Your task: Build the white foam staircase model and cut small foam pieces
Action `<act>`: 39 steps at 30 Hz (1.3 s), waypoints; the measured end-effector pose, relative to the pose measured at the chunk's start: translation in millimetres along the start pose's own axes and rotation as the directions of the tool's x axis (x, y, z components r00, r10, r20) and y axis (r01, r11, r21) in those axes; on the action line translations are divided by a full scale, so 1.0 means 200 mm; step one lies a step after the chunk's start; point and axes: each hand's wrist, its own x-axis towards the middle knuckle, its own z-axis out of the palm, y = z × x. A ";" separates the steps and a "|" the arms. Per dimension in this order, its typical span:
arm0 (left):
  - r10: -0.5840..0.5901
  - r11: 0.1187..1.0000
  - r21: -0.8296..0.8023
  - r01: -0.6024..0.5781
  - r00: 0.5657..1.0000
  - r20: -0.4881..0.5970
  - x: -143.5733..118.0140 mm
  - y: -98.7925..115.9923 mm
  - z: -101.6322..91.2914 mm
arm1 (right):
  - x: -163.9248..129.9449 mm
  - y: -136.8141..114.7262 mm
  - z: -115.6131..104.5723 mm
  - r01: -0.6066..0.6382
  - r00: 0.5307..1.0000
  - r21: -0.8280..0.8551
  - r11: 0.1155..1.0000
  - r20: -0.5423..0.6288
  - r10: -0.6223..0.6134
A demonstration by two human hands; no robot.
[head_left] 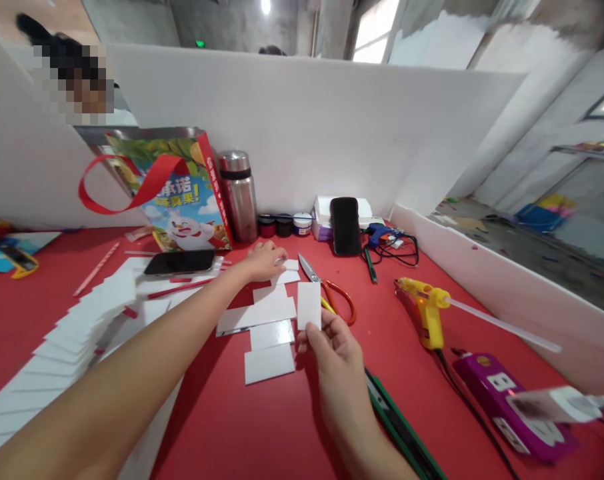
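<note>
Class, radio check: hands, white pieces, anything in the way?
Right hand holding one white piece. Left hand at the far laid pieces. Scissors close on the right, possibly obstructing.

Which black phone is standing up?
The black phone on the right, upright in front of the white box. The other phone is lying flat, in front of the colourful bag.

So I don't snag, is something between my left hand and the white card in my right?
Only flat white pieces lie between your left hand and the white card; the scissors lie right of those pieces.
</note>
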 end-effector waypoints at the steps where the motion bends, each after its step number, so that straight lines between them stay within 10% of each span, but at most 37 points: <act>1: 0.018 1.000 -0.018 -0.018 1.000 0.012 -0.02 0.00 -0.01 | 0.01 0.00 0.00 0.006 1.000 0.013 1.000 -0.010 -0.006; 13: -0.200 0.975 -0.109 0.193 0.978 -0.058 -0.13 -0.20 -0.13 | 0.03 -0.01 0.00 0.047 0.998 0.049 0.998 -0.046 -0.045; 25: -0.432 0.899 -0.097 0.428 0.902 -0.019 0.10 0.05 -0.06 | 0.03 -0.02 0.01 0.077 0.997 0.023 0.997 -0.033 -0.076; 39: -0.376 0.862 -0.379 0.337 0.926 -0.032 0.11 -0.05 -0.10 | 0.03 -0.02 0.01 0.078 0.997 0.030 0.996 -0.021 -0.077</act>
